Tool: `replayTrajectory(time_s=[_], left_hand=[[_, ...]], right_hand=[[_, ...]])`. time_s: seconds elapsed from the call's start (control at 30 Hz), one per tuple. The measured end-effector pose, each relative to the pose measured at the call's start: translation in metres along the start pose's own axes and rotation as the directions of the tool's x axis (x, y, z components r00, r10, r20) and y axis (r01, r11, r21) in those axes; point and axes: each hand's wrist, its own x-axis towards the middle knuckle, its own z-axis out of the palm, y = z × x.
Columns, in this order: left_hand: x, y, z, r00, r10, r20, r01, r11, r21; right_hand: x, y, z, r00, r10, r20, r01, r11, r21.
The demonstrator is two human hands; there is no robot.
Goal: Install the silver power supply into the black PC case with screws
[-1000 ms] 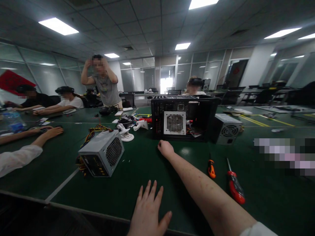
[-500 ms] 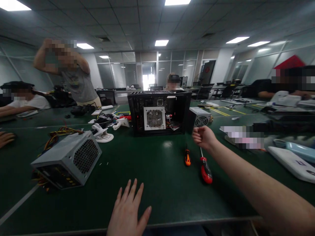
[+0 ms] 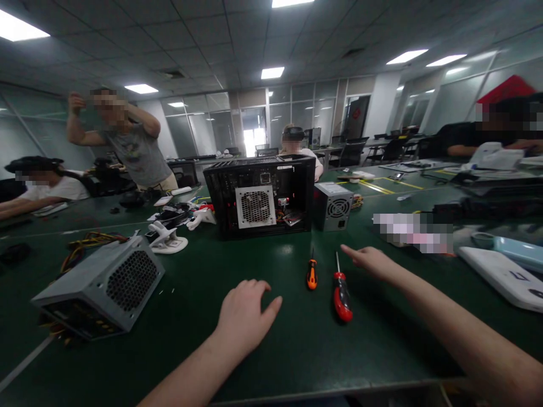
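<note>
My left hand [image 3: 247, 312] is over the green table at the front, fingers curved and thumb apart, with nothing in it. To the right, my right hand [image 3: 370, 261] points its index finger left, just beside the shaft of the red and black screwdriver [image 3: 343, 297]; its other fingers are partly hidden, and no held object shows. An orange and black screwdriver [image 3: 312, 275] lies between the hands. Behind them stands a black computer case [image 3: 220, 195] with its side open and a silver fan-grilled unit [image 3: 255, 207] inside. Another power supply [image 3: 335, 206] stands against its right side.
A large grey power supply [image 3: 102, 285] with cables lies at the left, near a white clip stand [image 3: 167, 240]. At the right are a white power bank-like object [image 3: 500, 277] and a light blue item [image 3: 520, 254]. Several people are around the tables.
My left hand has moved forward and right, its fingers now curved. My right hand has come down from in front of the small power supply, and its index finger has stretched out.
</note>
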Motion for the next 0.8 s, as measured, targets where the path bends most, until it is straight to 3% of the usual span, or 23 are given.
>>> replayTrajectory(time_s=[0.13,0.23,0.4,0.63,0.8], left_hand=[[0.075,0.051,0.014,0.997,0.046,0.069,-0.050,0.997,0.054],[0.107,0.076,0.033,0.983,0.097,0.155,-0.109,0.992,0.069],[0.121,0.117,0.049,0.947,0.191,0.258,-0.217,0.973,0.076],[0.135,0.183,0.067,0.931,0.214,0.297,-0.241,0.969,0.058],[0.136,0.196,0.075,0.921,0.228,0.315,-0.246,0.969,0.020]], right_hand=[[-0.024,-0.010,0.030,1.000,0.012,0.001,-0.010,0.924,-0.382],[-0.029,-0.012,0.036,1.000,0.006,-0.017,-0.014,0.846,-0.532],[-0.021,0.007,0.007,1.000,0.019,-0.010,-0.022,0.773,-0.634],[-0.014,0.039,-0.042,0.992,0.034,0.124,0.057,0.752,-0.657],[-0.017,0.050,-0.050,0.988,0.028,0.154,0.080,0.760,-0.645]])
